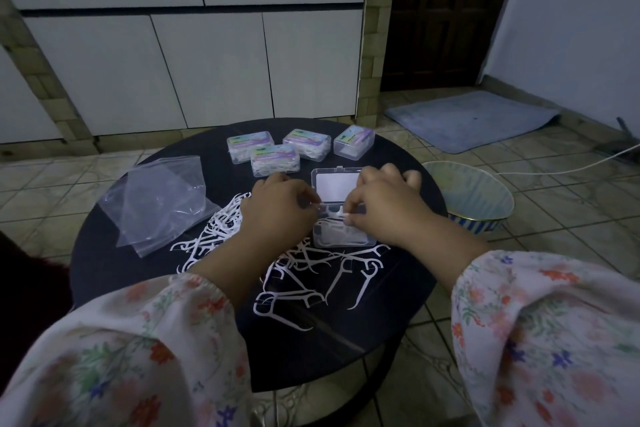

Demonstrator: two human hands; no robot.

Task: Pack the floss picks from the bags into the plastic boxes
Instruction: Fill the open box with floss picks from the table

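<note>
Dim tiled room, white cabinet doors behind; round dark surface (104, 253) in the middle, lit poorly.

Open box (341, 215) sits centre, clear plastic, lid tipped back away from the person, tray nearer. Its long axis runs left to right across the view. A few picks already lie inside, roughly along that same axis; exact heads-and-tails hard to read through the fingers.

Left hand (277, 210) and right hand (381, 204) meet over the tray's far edge. Each grip appears pinched on the same floss pick (337, 215), fingers curled, holding it crosswise above the tray. Fine detail of the pinch is blurred.

Loose picks (311, 274) lie scattered between the box and the person and off to the left, pointing every way, many overlapping. Two empty bags (156, 198) lie flat at left. Four closed boxes (275, 158) stand at the far side, three showing picks inside, the rightmost unclear.

Risks, as judged:
- Pick set down skewed to the tray's length, so it bridges the rim and blocks the lid later.
- Forearms rest near the loose pile; a sweep of a sleeve could push picks off the near edge.
- Tangled picks may lift in clumps.
- Light box could slide if pressed from one side.
</note>
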